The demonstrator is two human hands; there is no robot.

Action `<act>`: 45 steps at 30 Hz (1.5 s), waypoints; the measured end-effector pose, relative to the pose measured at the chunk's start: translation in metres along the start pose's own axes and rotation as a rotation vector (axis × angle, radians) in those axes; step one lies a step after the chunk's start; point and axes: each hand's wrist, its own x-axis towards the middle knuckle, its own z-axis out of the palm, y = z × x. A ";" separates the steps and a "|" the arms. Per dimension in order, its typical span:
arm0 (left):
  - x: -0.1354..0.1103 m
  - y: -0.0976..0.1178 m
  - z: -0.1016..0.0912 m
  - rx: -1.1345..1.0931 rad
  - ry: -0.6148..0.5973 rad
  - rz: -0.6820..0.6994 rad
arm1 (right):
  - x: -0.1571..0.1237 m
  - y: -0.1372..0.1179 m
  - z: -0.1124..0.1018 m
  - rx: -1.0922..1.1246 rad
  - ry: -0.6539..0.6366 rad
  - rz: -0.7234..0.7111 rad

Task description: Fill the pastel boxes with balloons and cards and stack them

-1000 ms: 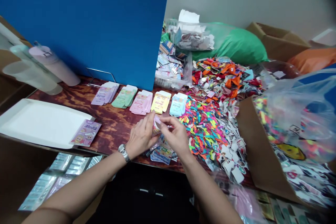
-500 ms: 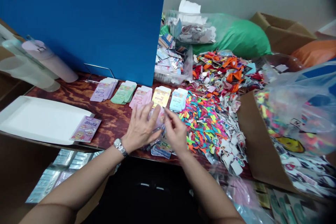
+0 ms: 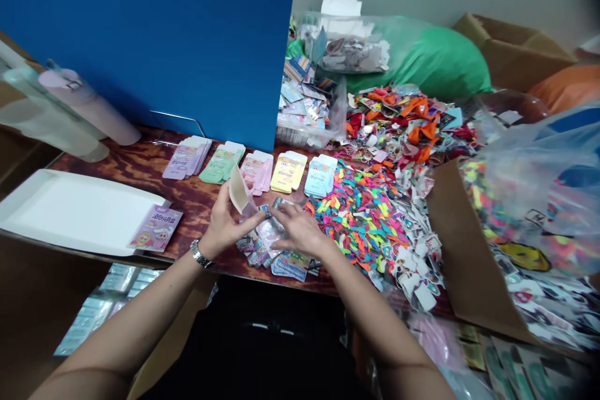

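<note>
My left hand (image 3: 224,222), with a watch on its wrist, holds a small flat card packet (image 3: 239,189) upright by its lower edge. My right hand (image 3: 296,228) lies fingers-down on a small heap of printed cards (image 3: 276,250) near the table's front edge. Behind the hands lie five fanned stacks of flat packets: purple (image 3: 186,158), green (image 3: 222,162), pink (image 3: 257,170), yellow (image 3: 287,172) and blue (image 3: 320,175). A single purple packet (image 3: 155,228) rests on the corner of a white tray (image 3: 70,209).
A heap of small coloured pieces (image 3: 370,212) spreads right of my hands. A cardboard box (image 3: 462,262) lined with a clear bag stands at right. A blue board (image 3: 154,44) rises behind, a green bag (image 3: 422,65) at back, bottles (image 3: 84,109) at left.
My left hand has lifted a packet up and leftward out of the pair of hands. My right hand has dropped onto the heap of cards. The view shifted slightly.
</note>
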 end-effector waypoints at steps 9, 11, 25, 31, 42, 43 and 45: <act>-0.011 -0.013 -0.002 -0.076 -0.128 -0.173 | 0.005 0.005 0.003 -0.182 -0.044 -0.062; -0.014 -0.016 0.001 -0.164 -0.199 -0.227 | 0.004 0.008 0.003 -0.161 -0.019 -0.043; -0.023 -0.013 0.007 -0.201 -0.362 -0.262 | -0.015 0.020 -0.012 0.352 0.290 0.117; -0.022 -0.014 0.021 0.179 -0.163 -0.151 | -0.035 0.005 -0.049 0.730 0.868 0.261; -0.025 -0.023 0.049 0.386 -0.100 0.069 | -0.038 -0.028 -0.021 0.064 0.770 -0.016; -0.024 -0.025 0.050 0.386 -0.103 0.070 | -0.041 -0.026 -0.021 0.048 0.767 -0.030; -0.022 -0.027 0.050 0.380 -0.117 0.066 | -0.051 -0.014 -0.025 0.070 0.786 -0.015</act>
